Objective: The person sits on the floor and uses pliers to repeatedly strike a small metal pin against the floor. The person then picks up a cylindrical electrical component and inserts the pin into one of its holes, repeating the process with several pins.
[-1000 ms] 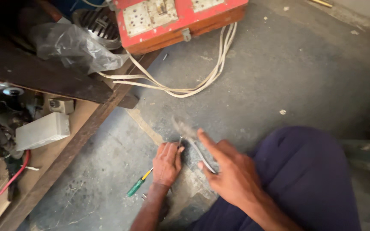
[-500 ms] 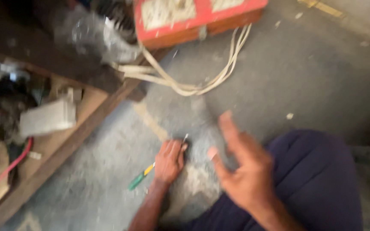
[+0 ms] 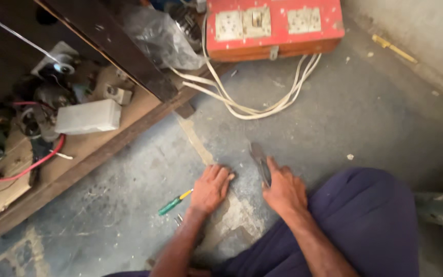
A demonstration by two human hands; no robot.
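Observation:
My left hand (image 3: pixel 210 188) lies palm down on the grey concrete floor, fingers stretched forward, with nothing visible in it. My right hand (image 3: pixel 284 191) rests on the floor just right of it, closed around a dark grey metal tool (image 3: pixel 258 158) whose tip points away from me. A green-handled screwdriver (image 3: pixel 173 203) with a yellow collar lies on the floor just left of my left hand. My knee in dark blue trousers (image 3: pixel 370 220) sits to the right of both hands.
A red switch box (image 3: pixel 273 25) stands at the top, with white cables (image 3: pixel 252 102) looping over the floor from it. A low wooden shelf (image 3: pixel 98 149) at left carries a white block (image 3: pixel 88 117), a red wire (image 3: pixel 32 166) and small parts. A crumpled plastic bag (image 3: pixel 160 38) sits by the box.
My right hand has come down from the air onto the floor and closed on the metal tool. My left hand has flattened on the floor. The view has shifted slightly.

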